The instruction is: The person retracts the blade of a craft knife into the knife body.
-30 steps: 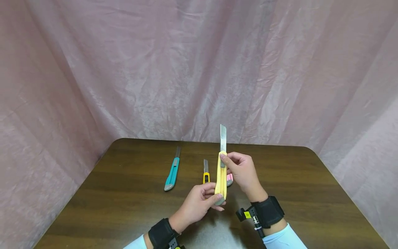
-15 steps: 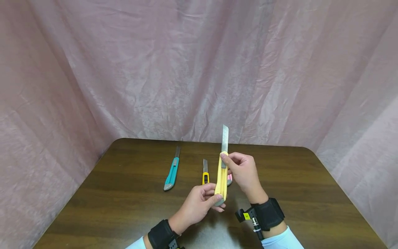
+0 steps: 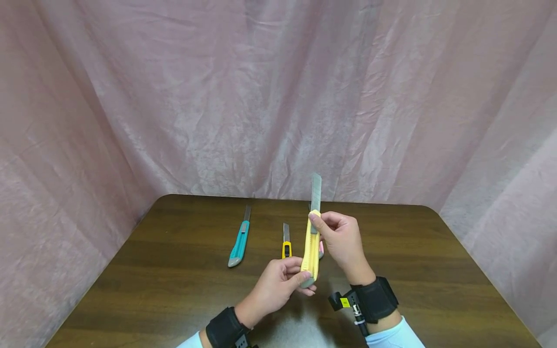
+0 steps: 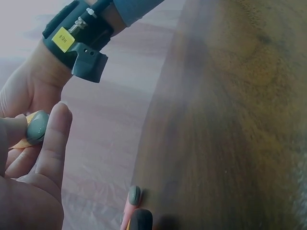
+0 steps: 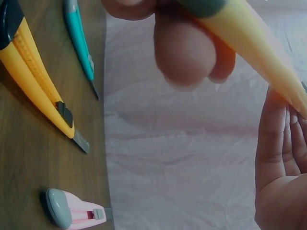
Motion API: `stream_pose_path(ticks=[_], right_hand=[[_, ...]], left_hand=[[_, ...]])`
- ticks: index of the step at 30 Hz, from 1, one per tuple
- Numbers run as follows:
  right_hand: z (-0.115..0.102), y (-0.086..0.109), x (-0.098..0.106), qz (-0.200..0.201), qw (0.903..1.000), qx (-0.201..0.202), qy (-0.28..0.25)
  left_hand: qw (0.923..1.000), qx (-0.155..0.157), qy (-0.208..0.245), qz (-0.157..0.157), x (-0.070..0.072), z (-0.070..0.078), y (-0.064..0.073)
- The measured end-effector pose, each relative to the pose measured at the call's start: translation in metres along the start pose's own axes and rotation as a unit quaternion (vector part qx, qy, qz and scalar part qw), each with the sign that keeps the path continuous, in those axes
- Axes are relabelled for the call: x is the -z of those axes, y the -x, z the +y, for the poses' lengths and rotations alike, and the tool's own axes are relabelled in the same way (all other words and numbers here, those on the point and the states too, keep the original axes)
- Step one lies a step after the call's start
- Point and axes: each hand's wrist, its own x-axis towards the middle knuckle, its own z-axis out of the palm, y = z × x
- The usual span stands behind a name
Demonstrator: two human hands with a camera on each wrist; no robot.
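Lower centre, I see the left hand (image 3: 276, 285) and right hand (image 3: 345, 241) pinching a slim pale-yellow cutter (image 3: 310, 252), flat metal blade (image 3: 316, 192) upward.

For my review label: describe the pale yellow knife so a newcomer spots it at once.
Above the brown table, look between the left hand and right hand. Both hold the pale yellow knife, its blade extended past the right hand. The teal knife, deeper-yellow knife and pink knife lie on the table; only this one is held.
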Motion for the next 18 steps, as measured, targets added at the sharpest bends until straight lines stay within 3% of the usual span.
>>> stream_pose_path(ticks=[18], right_hand=[[0.013, 0.000, -0.002, 0.003, 0.9999, -0.014, 0.004]], left_hand=[[0.9987, 0.050, 0.008, 0.007, 0.001, 0.000, 0.000]])
